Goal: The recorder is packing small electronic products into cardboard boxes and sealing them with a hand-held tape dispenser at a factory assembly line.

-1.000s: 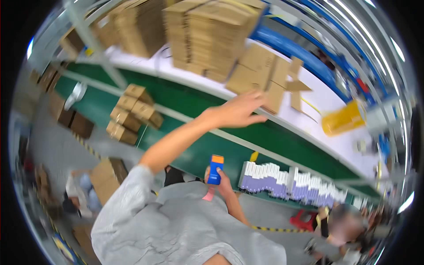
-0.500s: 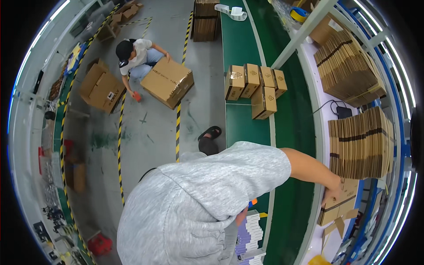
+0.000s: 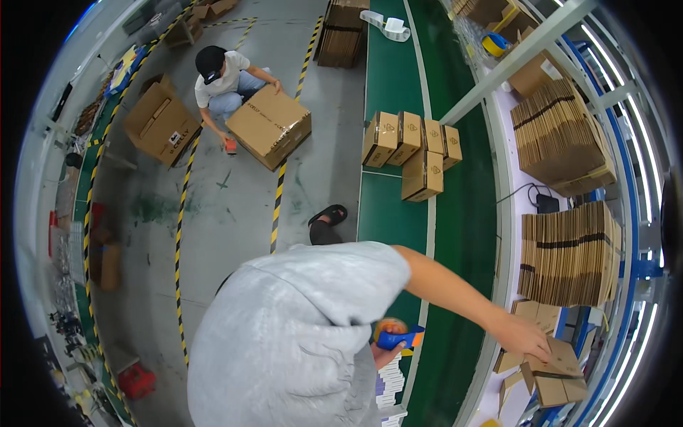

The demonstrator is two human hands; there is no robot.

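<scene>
Right hand (image 3: 525,336) lies flat, fingers spread, on a flattened brown cardboard box (image 3: 551,373) at the shelf's near end. Left hand (image 3: 380,351), mostly hidden by the grey shirt, grips a blue-and-orange tape dispenser (image 3: 398,336) beside the green conveyor belt (image 3: 462,213).

The tape dispenser (image 3: 398,337) is blue with an orange roll. The flat cartons (image 3: 544,370) and small boxes (image 3: 413,146) are plain brown, on a dark green belt (image 3: 455,213). The floor tape (image 3: 277,206) is striped yellow and black. The low crate (image 3: 135,381) looks red, perhaps.
</scene>
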